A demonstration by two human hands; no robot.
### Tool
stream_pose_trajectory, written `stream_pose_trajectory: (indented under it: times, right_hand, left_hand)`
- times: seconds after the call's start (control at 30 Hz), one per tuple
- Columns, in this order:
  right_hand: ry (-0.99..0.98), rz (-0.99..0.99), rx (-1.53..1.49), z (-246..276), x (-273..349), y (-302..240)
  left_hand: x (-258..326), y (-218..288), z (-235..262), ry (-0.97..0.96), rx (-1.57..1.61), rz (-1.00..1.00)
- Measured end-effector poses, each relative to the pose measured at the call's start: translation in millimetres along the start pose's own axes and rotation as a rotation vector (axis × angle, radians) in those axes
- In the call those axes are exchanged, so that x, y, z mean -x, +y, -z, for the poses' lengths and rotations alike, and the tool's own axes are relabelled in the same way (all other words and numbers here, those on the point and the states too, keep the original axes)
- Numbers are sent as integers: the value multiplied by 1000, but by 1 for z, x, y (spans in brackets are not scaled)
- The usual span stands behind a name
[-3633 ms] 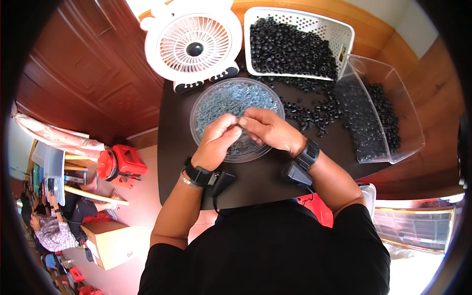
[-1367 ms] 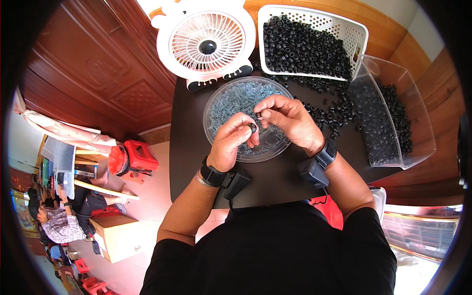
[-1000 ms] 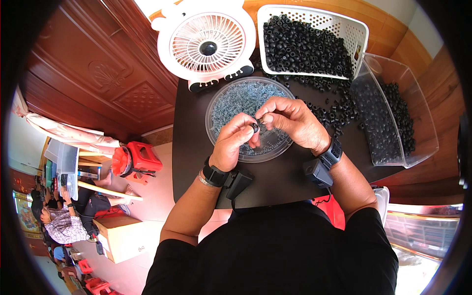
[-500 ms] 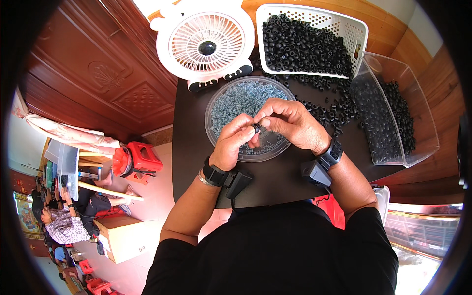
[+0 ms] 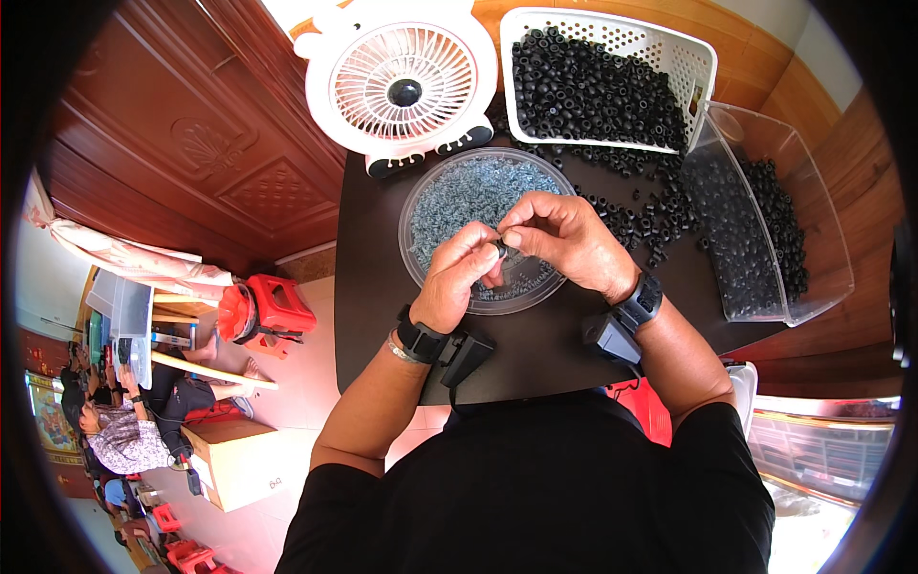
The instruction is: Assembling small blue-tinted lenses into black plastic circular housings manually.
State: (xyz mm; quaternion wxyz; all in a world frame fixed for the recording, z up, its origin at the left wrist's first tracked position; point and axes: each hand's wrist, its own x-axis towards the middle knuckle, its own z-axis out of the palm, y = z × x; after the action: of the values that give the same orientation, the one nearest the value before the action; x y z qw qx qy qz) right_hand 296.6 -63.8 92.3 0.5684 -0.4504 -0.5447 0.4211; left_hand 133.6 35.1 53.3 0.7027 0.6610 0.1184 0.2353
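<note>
Fingertips [image 5: 490,239] of both hands meet and pinch 1 small black ring [image 5: 499,249] between them in the head view. Left hand [image 5: 459,282] and right hand [image 5: 564,239] hang over a round clear tray [image 5: 421,206] full of little silver screws [image 5: 469,187]. Loose black rings [image 5: 645,215] lie on the dark table [image 5: 373,287] just beside it. Behind stand a white fan [image 5: 402,86], a white basket [image 5: 703,62] and a clear bin [image 5: 822,230], both holding more rings.

Far edge: fan [image 5: 403,88] left, basket [image 5: 698,69] right.
Centre: round tray [image 5: 426,196].
Right edge: clear bin [image 5: 830,251].
</note>
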Motion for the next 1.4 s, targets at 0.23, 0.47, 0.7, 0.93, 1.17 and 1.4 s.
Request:
stream_pose_trajectory:
  times: [0.23, 0.47, 0.7, 0.93, 1.17, 1.4]
  right_hand:
    - [141, 3, -139, -13, 0, 9]
    - [311, 313, 343, -26, -1, 23]
    - [358, 331, 565, -37, -2, 26]
    - [398, 290, 692, -35, -3, 27]
    - [387, 408, 611, -30, -4, 25]
    - [398, 476, 752, -26, -3, 28]
  left_hand:
    - [0, -4, -1, 50, 97, 27]
    - [2, -4, -4, 151, 247, 47]
    - [1, -12, -6, 224, 315, 28]
    - [3, -10, -13, 215, 422, 74]
    - [3, -9, -9, 161, 444, 59]
    - [5, -3, -9, 71, 332, 128]
